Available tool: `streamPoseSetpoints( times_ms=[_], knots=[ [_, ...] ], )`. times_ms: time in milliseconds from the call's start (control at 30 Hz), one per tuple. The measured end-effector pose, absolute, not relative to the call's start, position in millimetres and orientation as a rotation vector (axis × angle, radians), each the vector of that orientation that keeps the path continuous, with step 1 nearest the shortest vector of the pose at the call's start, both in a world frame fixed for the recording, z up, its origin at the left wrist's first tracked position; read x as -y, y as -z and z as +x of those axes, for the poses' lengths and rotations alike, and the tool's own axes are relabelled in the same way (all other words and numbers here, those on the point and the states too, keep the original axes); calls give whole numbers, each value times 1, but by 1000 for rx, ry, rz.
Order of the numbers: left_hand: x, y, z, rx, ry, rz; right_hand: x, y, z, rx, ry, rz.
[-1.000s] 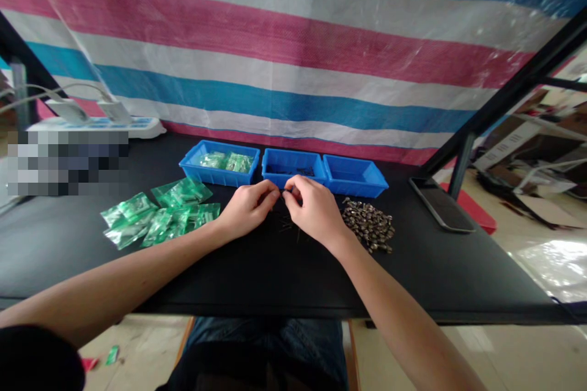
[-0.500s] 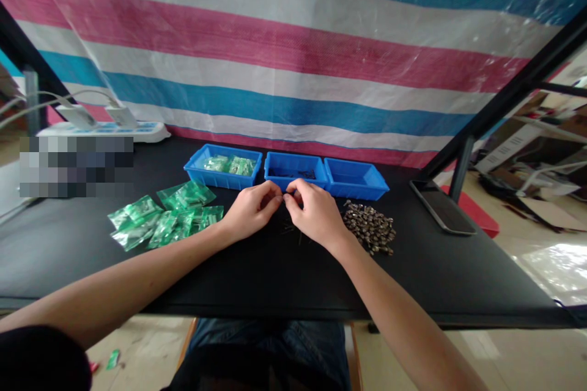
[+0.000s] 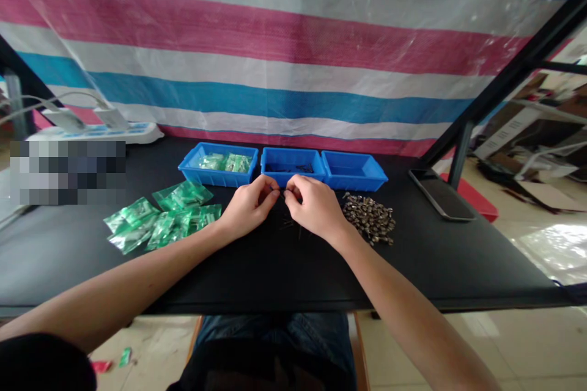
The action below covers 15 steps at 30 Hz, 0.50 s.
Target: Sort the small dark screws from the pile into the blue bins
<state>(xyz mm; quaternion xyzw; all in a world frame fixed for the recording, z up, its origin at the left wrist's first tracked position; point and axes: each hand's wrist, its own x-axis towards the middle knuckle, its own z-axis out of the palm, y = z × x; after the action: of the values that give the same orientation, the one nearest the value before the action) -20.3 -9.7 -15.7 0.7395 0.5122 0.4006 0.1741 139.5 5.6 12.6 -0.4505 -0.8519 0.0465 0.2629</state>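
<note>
My left hand (image 3: 250, 204) and my right hand (image 3: 314, 204) meet fingertip to fingertip just in front of the middle blue tray (image 3: 293, 178). Both are closed in a pinch, with a tiny dark bit between them too small to name. Thin dark pin-like pieces (image 3: 288, 223) lie on the black table under my right hand. More small dark parts (image 3: 305, 168) sit inside the middle tray. Right of my right hand is a heap of small brassy metal parts (image 3: 370, 219). Green plastic packets (image 3: 172, 223) are piled left of my left hand.
The left blue tray (image 3: 217, 178) holds green packets; the right blue tray (image 3: 355, 180) adjoins the middle one. A phone (image 3: 440, 195) lies at the right, near a black frame post (image 3: 461, 153). A white power strip (image 3: 142, 133) with plugs stands at the back left.
The camera view has shifted slightly. My fingertips have drawn a little apart, and the dark bit between them shows more. Trays and piles stay where they were.
</note>
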Motion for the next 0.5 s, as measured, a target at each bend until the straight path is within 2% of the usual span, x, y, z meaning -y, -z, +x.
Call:
streamPoseSetpoints(
  times_ms=[500],
  knots=[
    [9,18,-20,-1470,-1147,2103,-8,-13,142,2283,-142,-1222]
  ],
)
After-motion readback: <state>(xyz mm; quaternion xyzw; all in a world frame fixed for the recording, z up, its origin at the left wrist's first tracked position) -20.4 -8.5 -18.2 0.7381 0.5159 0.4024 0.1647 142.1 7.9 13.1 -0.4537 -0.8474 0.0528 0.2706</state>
